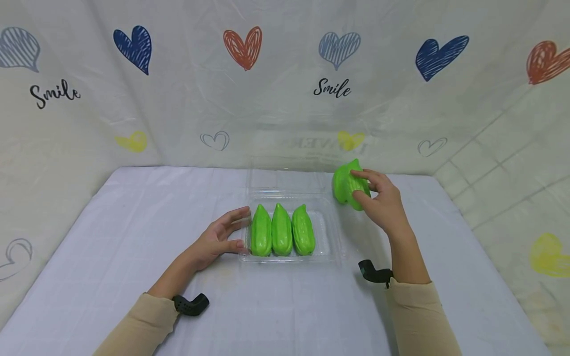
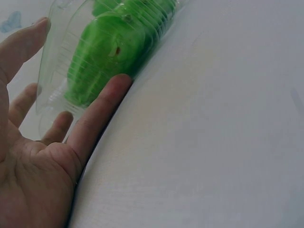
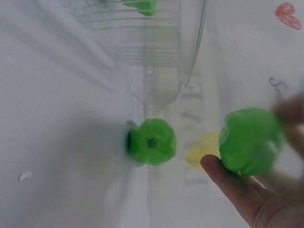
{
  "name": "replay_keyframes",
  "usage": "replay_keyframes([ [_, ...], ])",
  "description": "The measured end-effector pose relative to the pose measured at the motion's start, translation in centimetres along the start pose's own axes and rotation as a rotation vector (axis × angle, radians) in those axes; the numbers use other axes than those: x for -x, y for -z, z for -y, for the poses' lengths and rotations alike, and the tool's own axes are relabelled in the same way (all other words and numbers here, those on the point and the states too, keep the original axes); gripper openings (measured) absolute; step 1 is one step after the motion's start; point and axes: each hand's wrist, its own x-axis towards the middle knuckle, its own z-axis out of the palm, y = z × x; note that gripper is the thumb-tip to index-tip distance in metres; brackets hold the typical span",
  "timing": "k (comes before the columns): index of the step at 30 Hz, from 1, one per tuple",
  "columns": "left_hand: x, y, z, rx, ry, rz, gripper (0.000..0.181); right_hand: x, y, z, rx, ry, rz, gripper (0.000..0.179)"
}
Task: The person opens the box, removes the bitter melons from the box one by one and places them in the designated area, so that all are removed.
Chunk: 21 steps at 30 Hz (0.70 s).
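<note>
My right hand (image 1: 384,202) pinches a green ribbed gourd (image 3: 249,141) between thumb and fingers, raised off the table. A second, similar gourd (image 3: 153,142) lies on the cloth just behind and left of it, partly overlapped in the head view. Three more green gourds (image 1: 281,230) lie side by side, tips pointing away, in a clear plastic clamshell box (image 1: 328,247). My left hand (image 1: 218,237) rests with spread, mostly straight fingers against the box's left side; the thumb is near its front left corner. Through the clear wall a gourd (image 2: 111,52) shows in the left wrist view.
The box's clear lid (image 1: 285,179) stands opened at the back, near the backdrop (image 1: 285,109) printed with hearts. White cloth (image 1: 267,306) covers the table. A small white scrap (image 3: 25,175) lies on the cloth. Black wrist cameras (image 1: 191,304) sit on both forearms.
</note>
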Motion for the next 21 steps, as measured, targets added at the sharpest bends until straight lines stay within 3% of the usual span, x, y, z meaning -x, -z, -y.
replay_keyframes([
  [21, 0.53, 0.34, -0.17, 0.01, 0.01, -0.006, 0.081, -0.33, 0.14, -0.92, -0.009, -0.053, -0.008, 0.047],
])
